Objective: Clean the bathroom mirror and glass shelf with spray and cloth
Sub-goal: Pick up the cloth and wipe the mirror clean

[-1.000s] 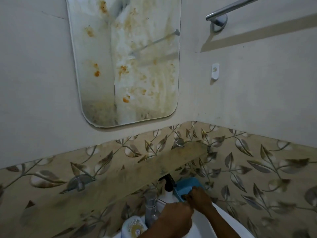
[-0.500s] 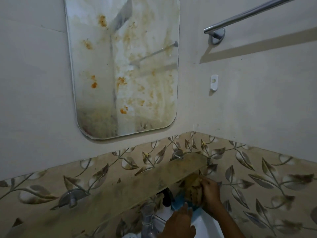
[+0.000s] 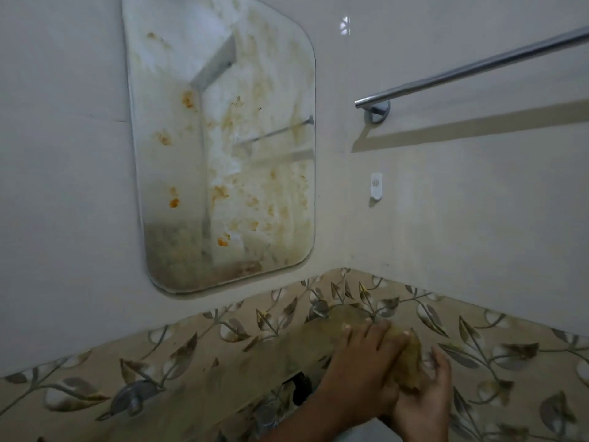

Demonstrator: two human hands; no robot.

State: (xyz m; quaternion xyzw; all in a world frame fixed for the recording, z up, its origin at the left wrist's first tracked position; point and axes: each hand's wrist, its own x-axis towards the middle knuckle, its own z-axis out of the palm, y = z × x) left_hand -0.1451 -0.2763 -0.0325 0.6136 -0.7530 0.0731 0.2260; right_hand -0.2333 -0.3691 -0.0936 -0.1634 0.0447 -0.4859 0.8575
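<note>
The bathroom mirror (image 3: 223, 138) hangs on the wall, covered in orange-brown spots and streaks. Below it runs the glass shelf (image 3: 223, 374), smeared with grime. At the shelf's right end lies a yellow-brown cloth (image 3: 411, 362). My left hand (image 3: 363, 365) presses down on the cloth with its fingers spread. My right hand (image 3: 424, 406) grips the cloth from the right and below. Under the shelf, just left of my hands, the black nozzle of the spray bottle (image 3: 301, 390) shows; the rest of the bottle is hidden.
A chrome towel bar (image 3: 478, 70) crosses the right wall above, with a small white hook (image 3: 376, 185) under it. A metal bracket (image 3: 134, 400) holds the shelf on the left. Leaf-patterned tiles (image 3: 478, 346) line the corner behind the shelf.
Both hands rose from the sink to the shelf's right end, now holding the yellow-brown cloth. The blue item and the sink bottles dropped out of view as the camera tilted up.
</note>
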